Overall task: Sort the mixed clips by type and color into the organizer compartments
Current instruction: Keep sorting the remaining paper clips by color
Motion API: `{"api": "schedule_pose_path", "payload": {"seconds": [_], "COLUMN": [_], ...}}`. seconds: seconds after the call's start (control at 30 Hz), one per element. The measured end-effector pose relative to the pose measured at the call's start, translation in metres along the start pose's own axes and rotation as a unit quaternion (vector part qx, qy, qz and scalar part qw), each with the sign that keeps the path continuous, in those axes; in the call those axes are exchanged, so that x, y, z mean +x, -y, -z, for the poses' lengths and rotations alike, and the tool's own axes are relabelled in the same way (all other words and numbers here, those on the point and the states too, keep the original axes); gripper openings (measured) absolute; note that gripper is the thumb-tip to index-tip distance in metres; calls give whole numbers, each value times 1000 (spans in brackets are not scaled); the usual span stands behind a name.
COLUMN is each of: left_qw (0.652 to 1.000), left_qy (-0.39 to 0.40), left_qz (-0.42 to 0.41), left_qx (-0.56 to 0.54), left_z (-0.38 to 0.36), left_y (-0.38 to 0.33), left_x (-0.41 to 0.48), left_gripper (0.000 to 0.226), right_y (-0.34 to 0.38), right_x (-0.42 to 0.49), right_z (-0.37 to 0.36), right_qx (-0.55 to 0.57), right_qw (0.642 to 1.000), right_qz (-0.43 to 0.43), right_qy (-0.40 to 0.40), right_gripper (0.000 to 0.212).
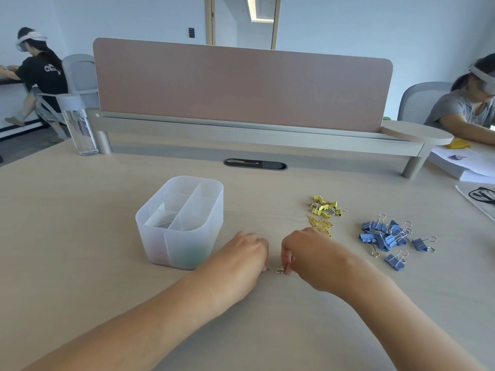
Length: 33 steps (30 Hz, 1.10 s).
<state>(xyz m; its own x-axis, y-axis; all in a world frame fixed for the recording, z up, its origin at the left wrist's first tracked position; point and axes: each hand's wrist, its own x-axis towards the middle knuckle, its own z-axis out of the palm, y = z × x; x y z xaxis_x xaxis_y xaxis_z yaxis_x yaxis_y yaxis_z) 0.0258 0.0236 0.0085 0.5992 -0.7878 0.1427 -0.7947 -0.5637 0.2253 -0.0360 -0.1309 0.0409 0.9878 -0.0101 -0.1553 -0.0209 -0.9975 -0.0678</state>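
A translucent white organizer [160,226] with several compartments stands on the table; one back compartment holds silver paper clips [166,221], and pink and green shapes show faintly through its front wall. My left hand [242,254] lies knuckles-up just right of it, fingers curled down to the table; what they hold is hidden. My right hand [302,250] pinches small silver clips [281,269] against the tabletop. Behind my right hand lie yellow paper clips [321,225], small yellow binder clips [325,206] and a pile of blue binder clips [388,236].
A clear water bottle [77,124] stands at the back left beside the pink desk divider [241,87]. A cable port [255,164] sits mid-table. Papers [460,164] and a bag [482,196] lie at the right. Two other people sit at neighbouring desks.
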Motion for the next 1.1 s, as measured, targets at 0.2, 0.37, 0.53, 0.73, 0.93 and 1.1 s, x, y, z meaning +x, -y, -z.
{"api": "schedule_pose_path", "payload": {"seconds": [0.2,0.37,0.53,0.73,0.93,1.1], "left_qw": [1000,999,999,991,978,958], "left_qy": [1,-1,-14,-91,-166,-141], "left_qz": [-27,-31,-16,-29,79,239], "left_qx": [16,-11,-48,-92,-100,-69], "left_z": [2,2,10,47,98,112], "left_y": [2,3,3,-3,33,90], "left_x": [-1,-4,-5,-6,-5,-18], "left_gripper": [10,9,8,7,8,7], "right_y": [-2,-10,-20,-19,26,71], "right_x": [-4,-2,-1,-5,27,80], "right_z": [-3,-4,-2,42,82,77], "right_qx": [-11,72,101,207,252,292], "right_qw": [999,997,995,973,953,943], "right_qz": [21,13,4,18,72,78], "right_qy": [24,18,-1,-103,-153,-140], "right_gripper": [28,28,21,11,12,7]}}
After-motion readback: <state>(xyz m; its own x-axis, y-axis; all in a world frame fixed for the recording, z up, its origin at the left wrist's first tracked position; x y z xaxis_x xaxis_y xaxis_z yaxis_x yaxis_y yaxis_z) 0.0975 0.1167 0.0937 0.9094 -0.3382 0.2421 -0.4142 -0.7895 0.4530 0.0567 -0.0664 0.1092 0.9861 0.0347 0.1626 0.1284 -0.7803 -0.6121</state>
